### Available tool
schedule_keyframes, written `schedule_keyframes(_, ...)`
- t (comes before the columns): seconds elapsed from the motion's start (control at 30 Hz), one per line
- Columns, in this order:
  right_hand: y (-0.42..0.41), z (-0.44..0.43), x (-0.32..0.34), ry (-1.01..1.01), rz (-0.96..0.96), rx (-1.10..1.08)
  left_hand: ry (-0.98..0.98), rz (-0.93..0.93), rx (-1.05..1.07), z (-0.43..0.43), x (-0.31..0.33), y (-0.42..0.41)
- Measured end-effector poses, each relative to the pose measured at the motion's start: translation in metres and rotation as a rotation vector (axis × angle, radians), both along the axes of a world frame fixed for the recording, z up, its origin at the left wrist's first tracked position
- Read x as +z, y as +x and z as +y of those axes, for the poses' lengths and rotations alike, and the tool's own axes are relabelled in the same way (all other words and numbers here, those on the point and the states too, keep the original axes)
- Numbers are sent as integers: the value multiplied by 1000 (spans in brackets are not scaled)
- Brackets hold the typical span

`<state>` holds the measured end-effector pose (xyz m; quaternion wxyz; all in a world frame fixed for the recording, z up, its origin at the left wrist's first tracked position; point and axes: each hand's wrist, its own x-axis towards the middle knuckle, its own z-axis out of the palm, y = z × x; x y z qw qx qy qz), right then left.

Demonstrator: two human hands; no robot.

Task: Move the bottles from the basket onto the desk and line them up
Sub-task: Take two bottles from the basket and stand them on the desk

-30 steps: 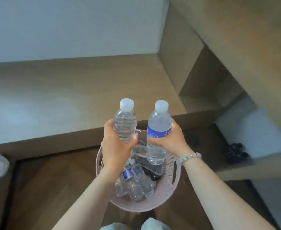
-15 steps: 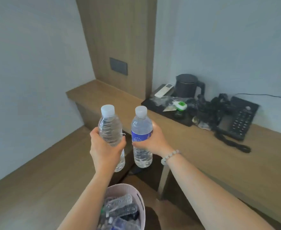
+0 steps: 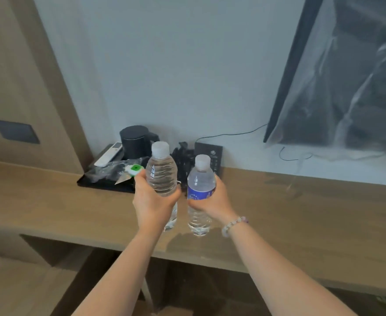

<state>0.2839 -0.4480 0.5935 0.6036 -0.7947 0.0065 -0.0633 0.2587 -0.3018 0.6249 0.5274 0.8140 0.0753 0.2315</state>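
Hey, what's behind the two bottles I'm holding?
Behind the unlabelled bottle, slightly left, stands a black kettle. A tangled black cord shows between the bottles. Behind the blue-labelled bottle is a black telephone, its lower part covered.

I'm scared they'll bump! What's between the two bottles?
Head view: only the thumbs of the left hand and right hand, a thin gap apart; unlabelled bottle and blue-labelled bottle don't touch.

The left hand point(image 3: 152, 201) covers the middle of the unlabelled bottle point(image 3: 161, 172); print on the blue-labelled bottle point(image 3: 201, 179) is too blurred to read — at 2 o'clock, the plastic-wrapped screen point(image 3: 347, 76) runs off the edges.
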Motion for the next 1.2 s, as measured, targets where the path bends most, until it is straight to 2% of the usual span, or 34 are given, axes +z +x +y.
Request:
schedule_keyframes(0.27,57,-112,-35,5,64,-115,73,86,-73,-118,-37,77)
schedule_keyframes(0.47,90,-145,-51,62,126,-158,197,197,-26,-143,-71,114)
schedule_keyframes(0.87,128,-92,-72,33,230,-47,195,365,58,-102,-100,155)
schedule_keyframes(1.2,156,-56,-85,-63,136,-27,114,393,111,-68,-108,179)
